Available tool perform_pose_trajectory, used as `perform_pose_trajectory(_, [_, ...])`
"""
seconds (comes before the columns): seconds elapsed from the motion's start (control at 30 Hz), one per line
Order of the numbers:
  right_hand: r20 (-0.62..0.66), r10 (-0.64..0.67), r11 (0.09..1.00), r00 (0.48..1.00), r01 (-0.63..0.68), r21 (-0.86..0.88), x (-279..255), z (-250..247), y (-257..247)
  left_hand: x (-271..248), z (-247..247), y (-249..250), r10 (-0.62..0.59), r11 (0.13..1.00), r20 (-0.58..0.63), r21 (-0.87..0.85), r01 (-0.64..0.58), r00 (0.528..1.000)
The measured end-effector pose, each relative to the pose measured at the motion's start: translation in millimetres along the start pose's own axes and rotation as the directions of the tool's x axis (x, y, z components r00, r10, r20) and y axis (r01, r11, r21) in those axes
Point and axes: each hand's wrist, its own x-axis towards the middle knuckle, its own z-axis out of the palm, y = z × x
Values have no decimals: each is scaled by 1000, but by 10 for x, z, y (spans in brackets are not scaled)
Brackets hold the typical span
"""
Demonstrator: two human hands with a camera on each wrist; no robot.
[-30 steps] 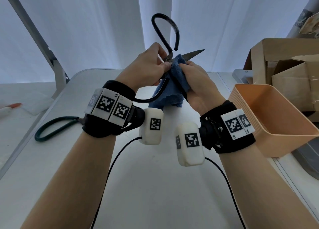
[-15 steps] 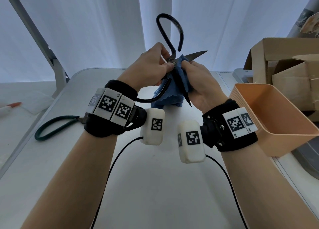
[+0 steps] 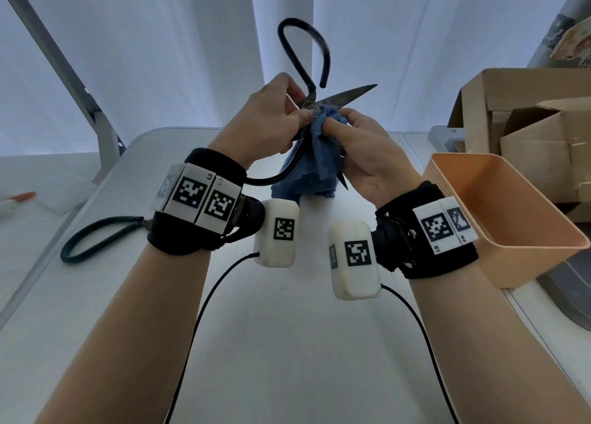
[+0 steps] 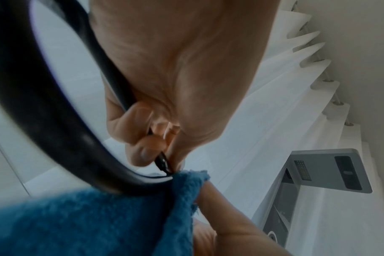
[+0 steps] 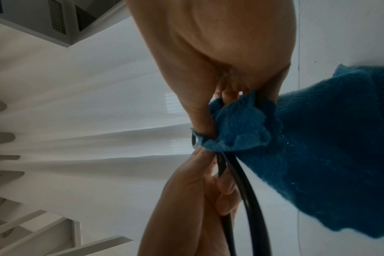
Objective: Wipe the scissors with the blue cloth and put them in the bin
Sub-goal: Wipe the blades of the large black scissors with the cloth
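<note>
Scissors (image 3: 315, 103): left hand (image 3: 271, 119) gripped pivot; right hand (image 3: 361, 148) pinched blue cloth (image 3: 319, 155), slid from blade to pivot. Wiping unfinished.

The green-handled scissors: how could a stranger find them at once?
Start at the white table and go to its left edge, beside the left hand wrist. The green-handled scissors lie flat there, untouched; the black-handled scissors are held in the air.
</note>
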Motion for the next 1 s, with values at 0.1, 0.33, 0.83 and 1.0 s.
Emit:
perform_pose_trajectory(0.1, [33, 11, 1000, 999, -11, 15, -6, 4, -14, -7, -1, 1, 1, 1000, 19, 5, -1, 1000])
perform_pose_trajectory(0.33, [32, 5, 999, 999, -4, -41, -24, -59, -37, -16, -88, -18, -11, 1000, 2, -18, 11, 1000])
perform_pose_trajectory(0.83, [84, 11, 993, 996, -1, -120, -4, -45, -18, -14, -121, -45, 6, 999, 72, 34, -9, 997])
perform_pose_trajectory(1.0, [27, 20, 996, 999, -18, -88, -7, -46, -6, -17, -162, -40, -3, 1000, 50, 16, 2, 999])
